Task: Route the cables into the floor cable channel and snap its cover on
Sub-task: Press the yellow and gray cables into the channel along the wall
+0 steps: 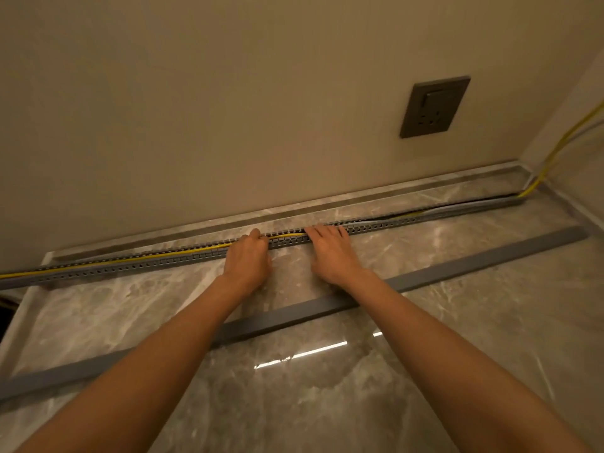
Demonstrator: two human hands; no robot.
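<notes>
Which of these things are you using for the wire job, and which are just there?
Using:
yellow cable
grey cable
channel
cover
left hand
right hand

Just there:
wall socket
skirting
floor

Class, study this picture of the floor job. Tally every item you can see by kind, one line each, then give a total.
Slotted cable channel: 1
Loose channel cover: 1
Yellow cable: 1
Grey cable: 1
Wall socket: 1
Hands, left hand and right hand: 2
Total: 7
</notes>
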